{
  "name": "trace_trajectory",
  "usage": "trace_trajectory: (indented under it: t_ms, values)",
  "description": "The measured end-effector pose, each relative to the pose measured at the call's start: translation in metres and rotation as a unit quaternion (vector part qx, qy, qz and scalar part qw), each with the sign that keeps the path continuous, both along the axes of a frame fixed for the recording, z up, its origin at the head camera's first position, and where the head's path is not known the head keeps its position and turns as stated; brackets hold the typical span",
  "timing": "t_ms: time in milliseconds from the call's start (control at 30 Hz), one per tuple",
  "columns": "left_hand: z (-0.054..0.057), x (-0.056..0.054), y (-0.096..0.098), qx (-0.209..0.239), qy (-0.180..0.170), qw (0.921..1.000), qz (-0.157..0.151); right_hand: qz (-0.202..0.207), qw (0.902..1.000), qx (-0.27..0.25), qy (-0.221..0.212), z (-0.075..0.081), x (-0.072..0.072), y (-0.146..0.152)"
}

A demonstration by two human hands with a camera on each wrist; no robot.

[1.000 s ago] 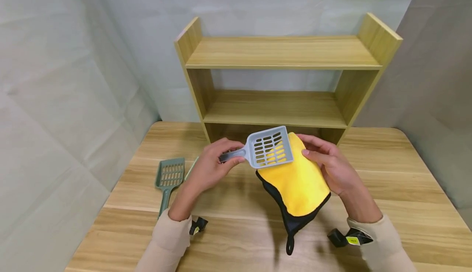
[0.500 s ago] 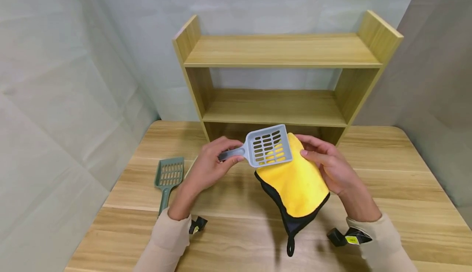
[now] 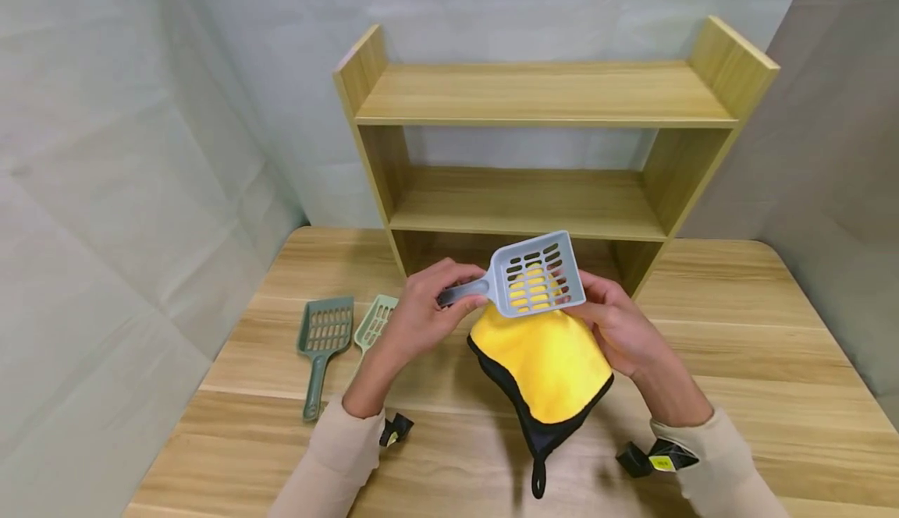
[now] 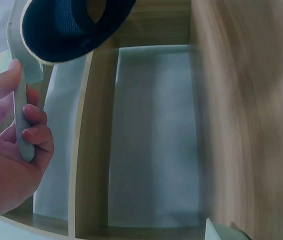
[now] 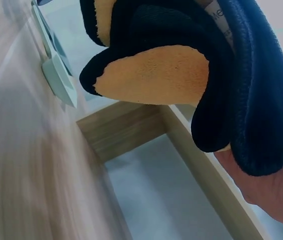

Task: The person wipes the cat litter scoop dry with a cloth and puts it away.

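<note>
My left hand (image 3: 424,307) grips a grey-blue slotted litter scoop (image 3: 499,280) by its handle, thumb on top and fingers curled beneath, as the left wrist view shows along the scoop handle (image 4: 21,117). Behind the slotted pan, my right hand (image 3: 625,327) holds the upper part of a yellow cloth (image 3: 548,366) with a black border and hanging loop. Yellow fabric shows through the slots, and the right fingertips reach the pan's far edge. The cloth's dark underside (image 5: 264,100) hangs in folds in the right wrist view, covering most of that hand.
To the left on the wooden table (image 3: 239,440) lie a dark green scoop (image 3: 316,381) and a smaller light green scoop (image 3: 364,337), partly behind the left forearm. A wooden shelf unit (image 3: 548,97) stands at the table's back, just beyond the hands.
The left hand and scoop have shifted right, and the right hand has come left with the cloth, so the pan now overlaps more of it. More of the light green scoop shows.
</note>
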State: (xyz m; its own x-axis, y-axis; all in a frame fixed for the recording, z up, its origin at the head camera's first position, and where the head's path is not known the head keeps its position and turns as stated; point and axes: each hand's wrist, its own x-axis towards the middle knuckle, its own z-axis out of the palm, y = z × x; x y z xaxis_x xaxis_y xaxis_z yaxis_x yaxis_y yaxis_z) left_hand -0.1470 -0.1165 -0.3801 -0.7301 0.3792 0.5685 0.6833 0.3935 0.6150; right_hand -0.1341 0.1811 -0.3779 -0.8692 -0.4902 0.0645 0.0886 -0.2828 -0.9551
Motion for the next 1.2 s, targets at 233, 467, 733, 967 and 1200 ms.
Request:
trace_trajectory:
  t_ms: [233, 467, 733, 967, 1200]
  values:
    - [0.0, 0.001, -0.001, -0.006, -0.013, 0.9999, 0.0, -0.012, 0.9998, 0.017, 0.004, 0.002, 0.001, 0.001]
    - [0.0, 0.002, -0.009, -0.015, -0.028, 0.9995, -0.002, -0.011, 0.9993, 0.02, 0.03, 0.006, 0.0, 0.008]
    - [0.006, 0.005, -0.025, -0.056, -0.03, 0.9979, 0.01, -0.017, 0.9986, 0.04, 0.031, 0.013, 0.001, 0.016]
    - [0.011, 0.006, -0.038, -0.083, -0.034, 0.9959, 0.008, -0.027, 0.9978, 0.045, 0.04, 0.017, 0.0, 0.023]
    - [0.014, 0.009, -0.044, -0.107, -0.051, 0.9929, 0.001, -0.054, 0.9952, 0.059, 0.057, 0.017, -0.003, 0.029]
